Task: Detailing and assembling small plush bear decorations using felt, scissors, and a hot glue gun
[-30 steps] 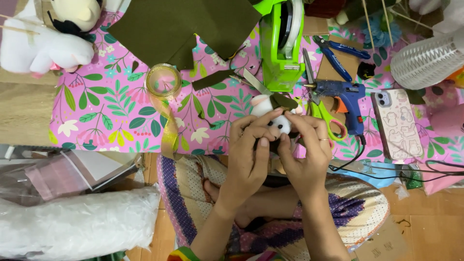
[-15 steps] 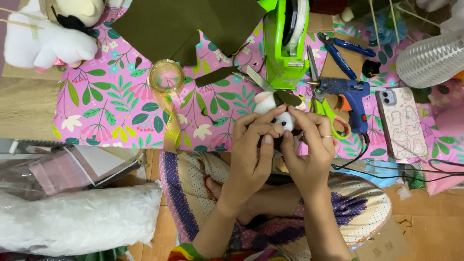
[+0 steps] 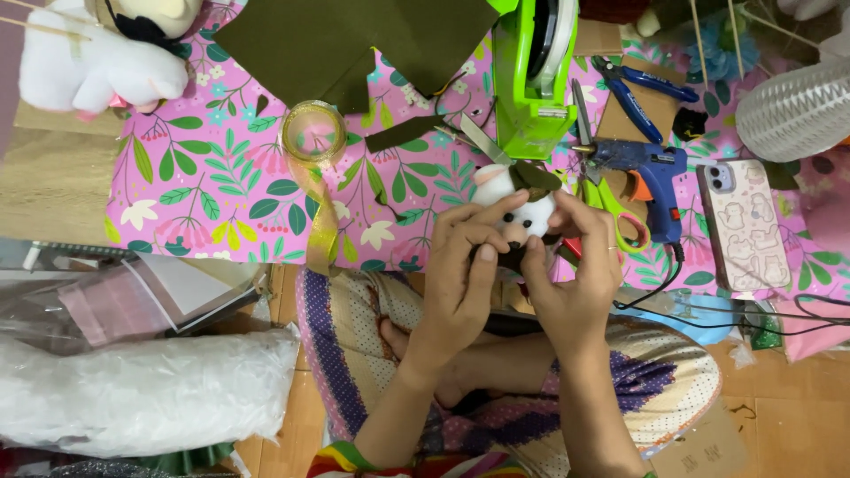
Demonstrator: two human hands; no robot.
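I am gripping a small white toy bear [image 3: 518,212] between both hands: my left hand [image 3: 465,265] is wrapping its left side, fingers closed on it, and my right hand [image 3: 575,270] is pinching its right side. I am holding it just above my lap, at the edge of the pink flowered cloth [image 3: 221,186]. Just beyond it are standing a green tape dispenser [image 3: 531,80], a blue glue gun [image 3: 651,173] and green scissors [image 3: 611,208].

bright even indoor light, soft faint shadows, colours vivid, mostly sharp focus, slight wide-angle stretch at edges
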